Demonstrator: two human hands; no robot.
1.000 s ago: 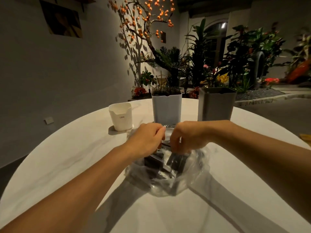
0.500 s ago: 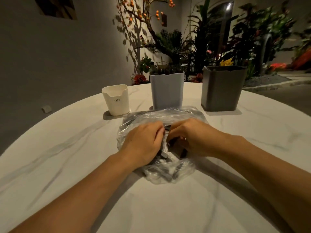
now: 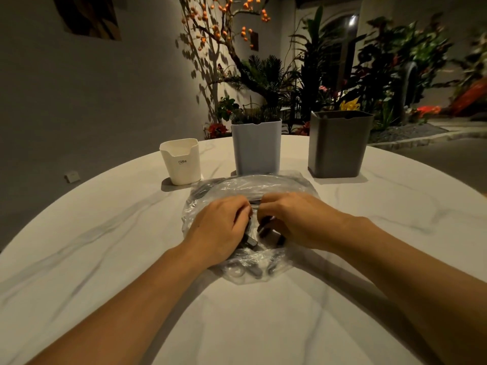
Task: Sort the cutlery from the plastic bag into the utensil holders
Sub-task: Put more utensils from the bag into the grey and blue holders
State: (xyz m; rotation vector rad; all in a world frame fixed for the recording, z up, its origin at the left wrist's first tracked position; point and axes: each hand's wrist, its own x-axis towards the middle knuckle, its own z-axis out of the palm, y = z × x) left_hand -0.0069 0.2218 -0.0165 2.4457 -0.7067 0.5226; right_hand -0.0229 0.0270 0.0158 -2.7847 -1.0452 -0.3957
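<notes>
A clear plastic bag [image 3: 266, 184] holding dark cutlery [image 3: 250, 242] lies on the white marbled table [image 3: 105, 246] in front of me. My left hand [image 3: 220, 227] and my right hand [image 3: 292, 219] sit side by side on top of it, fingers curled down and pinching the plastic near the bag's middle. Behind the bag stand three utensil holders: a short white one [image 3: 181, 162] at the left, a taller pale blue one [image 3: 256, 147] in the middle and a dark grey one [image 3: 338, 144] at the right. My fingertips are hidden under my knuckles.
The round table's far edge curves just behind the holders. Beyond it are potted plants [image 3: 266, 75], a branch with orange berries [image 3: 224, 30] and a grey wall. A small white object [image 3: 71, 176] lies on the floor at the left.
The bag has come down flat onto the table and my hands have lowered with it, still pinching the plastic. My head has tilted down, so the holders appear higher in view.
</notes>
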